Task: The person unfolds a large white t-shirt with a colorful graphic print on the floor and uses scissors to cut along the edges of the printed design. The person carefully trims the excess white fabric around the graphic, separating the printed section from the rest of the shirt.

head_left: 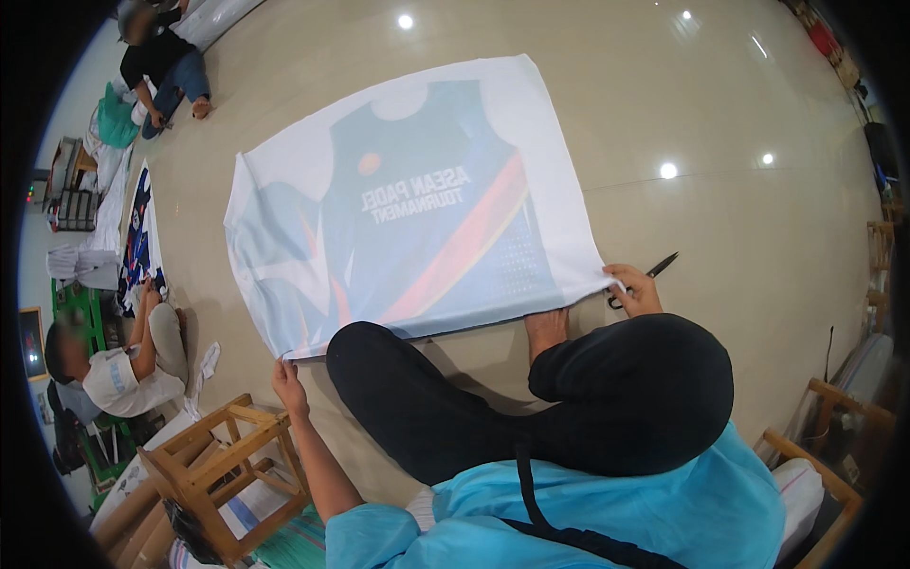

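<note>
A white sheet of fabric (pixel 417 218) lies spread on the floor before me, with a mirrored sports-jersey print in dark teal, red and blue showing through it. My left hand (pixel 287 377) pinches the fabric's near left corner. My right hand (pixel 633 289) grips the near right corner. Black-handled scissors (pixel 662 266) lie on the floor just beside my right hand, their handles partly hidden by it. My bare foot (pixel 548 332) is under or against the fabric's near edge, between my black-trousered knees.
Two other people (pixel 161 71) (pixel 123 370) sit on the floor at the left, one near printed fabric (pixel 142 237). A wooden stool (pixel 244 425) and cardboard rolls (pixel 142 507) are at the lower left. Wooden furniture (pixel 823 398) stands at the right edge of the tiled floor (pixel 730 228).
</note>
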A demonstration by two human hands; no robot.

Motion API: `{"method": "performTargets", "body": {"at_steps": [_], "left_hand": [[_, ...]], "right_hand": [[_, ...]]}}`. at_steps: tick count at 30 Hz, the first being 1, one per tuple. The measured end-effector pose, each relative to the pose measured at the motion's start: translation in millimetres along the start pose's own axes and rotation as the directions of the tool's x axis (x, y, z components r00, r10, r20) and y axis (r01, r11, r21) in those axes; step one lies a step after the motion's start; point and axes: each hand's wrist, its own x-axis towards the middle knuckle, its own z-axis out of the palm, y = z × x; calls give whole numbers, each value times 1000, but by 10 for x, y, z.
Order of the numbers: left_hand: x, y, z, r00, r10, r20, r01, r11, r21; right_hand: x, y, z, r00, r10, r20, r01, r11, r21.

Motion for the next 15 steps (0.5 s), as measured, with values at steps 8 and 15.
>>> {"method": "performTargets", "body": {"at_steps": [8,15], "left_hand": [[1132,573,648,999,35,15,-38,936,349],[1966,718,1260,998,65,5,-61,904,422]], "right_hand": [[1401,-49,58,977,83,-195,-101,991,-85],[2369,154,270,962,137,-238,-218,908,-358]]}}
